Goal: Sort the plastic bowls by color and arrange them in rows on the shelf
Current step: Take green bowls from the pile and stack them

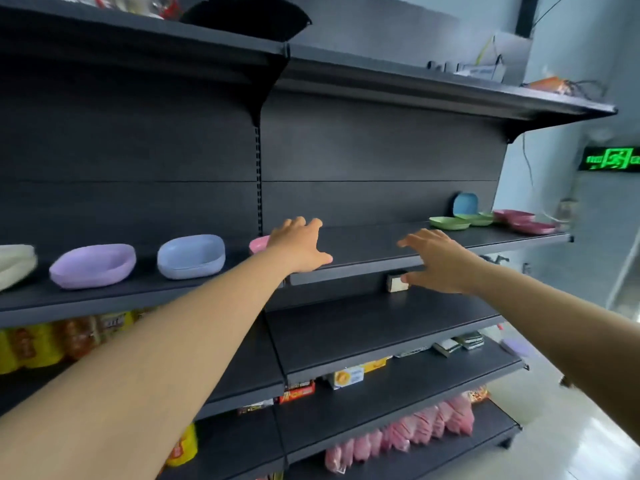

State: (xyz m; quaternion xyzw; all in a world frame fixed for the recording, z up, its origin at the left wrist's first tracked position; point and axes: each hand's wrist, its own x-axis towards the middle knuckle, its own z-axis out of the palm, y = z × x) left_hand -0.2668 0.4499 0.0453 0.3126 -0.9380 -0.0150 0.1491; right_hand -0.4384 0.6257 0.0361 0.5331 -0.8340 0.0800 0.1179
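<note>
On the dark shelf (pixel 363 244) at chest height stand a cream bowl (pixel 15 263), a purple bowl (pixel 93 265), a light blue bowl (pixel 191 255) and a pink bowl (pixel 259 243), left to right. My left hand (pixel 300 244) is over the shelf just right of the pink bowl, partly hiding it, fingers spread and holding nothing. My right hand (pixel 437 260) hovers at the shelf's front edge, fingers spread, empty. At the far right end lie green dishes (pixel 449 222), dark pink dishes (pixel 526 221) and a blue dish (pixel 465 203) leaning on the back panel.
A top shelf (pixel 415 88) overhangs with clutter. Lower shelves hold yellow and orange bottles (pixel 52 341), small boxes (pixel 348 375) and pink packets (pixel 415 431). A green exit sign (pixel 613 159) glows on the right wall. The floor lies at the lower right.
</note>
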